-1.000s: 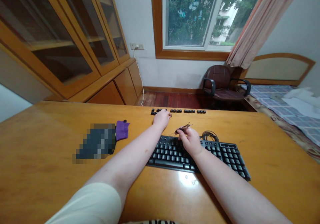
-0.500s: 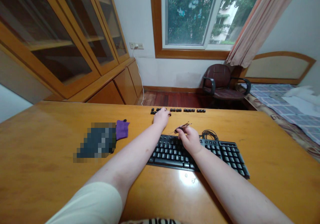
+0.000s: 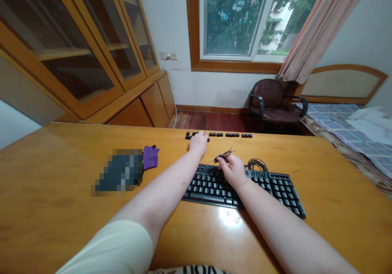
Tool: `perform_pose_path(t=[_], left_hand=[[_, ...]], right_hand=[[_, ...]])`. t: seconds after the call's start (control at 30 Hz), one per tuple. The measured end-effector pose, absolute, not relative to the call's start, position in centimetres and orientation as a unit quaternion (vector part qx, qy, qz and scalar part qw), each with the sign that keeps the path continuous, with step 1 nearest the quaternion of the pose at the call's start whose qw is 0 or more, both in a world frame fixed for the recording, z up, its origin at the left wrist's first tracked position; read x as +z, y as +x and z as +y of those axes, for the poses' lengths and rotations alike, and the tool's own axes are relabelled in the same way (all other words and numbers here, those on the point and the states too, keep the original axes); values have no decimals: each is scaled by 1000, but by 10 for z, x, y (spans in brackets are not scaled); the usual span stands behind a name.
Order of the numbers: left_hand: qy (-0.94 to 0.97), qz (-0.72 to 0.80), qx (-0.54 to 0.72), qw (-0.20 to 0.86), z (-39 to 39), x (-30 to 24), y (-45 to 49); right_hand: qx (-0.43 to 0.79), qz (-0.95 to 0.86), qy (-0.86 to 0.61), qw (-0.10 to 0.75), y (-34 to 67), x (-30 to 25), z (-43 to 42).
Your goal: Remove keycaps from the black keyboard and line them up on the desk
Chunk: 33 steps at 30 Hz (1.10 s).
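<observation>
My left hand (image 3: 198, 143) reaches to the far edge of the desk, its fingers closed on a small black keycap (image 3: 208, 139), partly hidden by them. Several loose black keycaps (image 3: 232, 135) are lined up there in groups, some behind that hand. My right hand (image 3: 234, 170) is above the upper part of a black keyboard (image 3: 211, 191), closed around a thin dark tool with wire prongs (image 3: 226, 155), which looks like a keycap puller. The hand and forearm cover part of the keys.
A coiled black cable (image 3: 257, 165) lies behind the keyboard. To the left on the wooden desk (image 3: 55, 225) are a purple cloth (image 3: 150, 158) and a blurred-out dark object (image 3: 122, 172). Beyond the desk stand a cabinet (image 3: 122, 82), a chair (image 3: 267, 98) and a bed (image 3: 333, 116).
Both hands stay nearly where they were. The whole view has shifted very slightly.
</observation>
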State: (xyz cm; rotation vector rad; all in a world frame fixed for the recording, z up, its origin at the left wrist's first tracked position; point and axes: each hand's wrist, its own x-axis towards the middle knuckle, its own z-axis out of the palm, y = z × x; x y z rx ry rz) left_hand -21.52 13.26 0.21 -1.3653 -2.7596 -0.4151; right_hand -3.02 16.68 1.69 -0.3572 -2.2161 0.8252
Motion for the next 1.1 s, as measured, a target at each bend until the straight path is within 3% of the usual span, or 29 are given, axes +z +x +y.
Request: perform_pose_path(t=[1.1], left_hand=[[-427, -890, -158, 0, 131, 4, -218]], right_hand=[[330, -862, -146, 356, -31, 18, 166]])
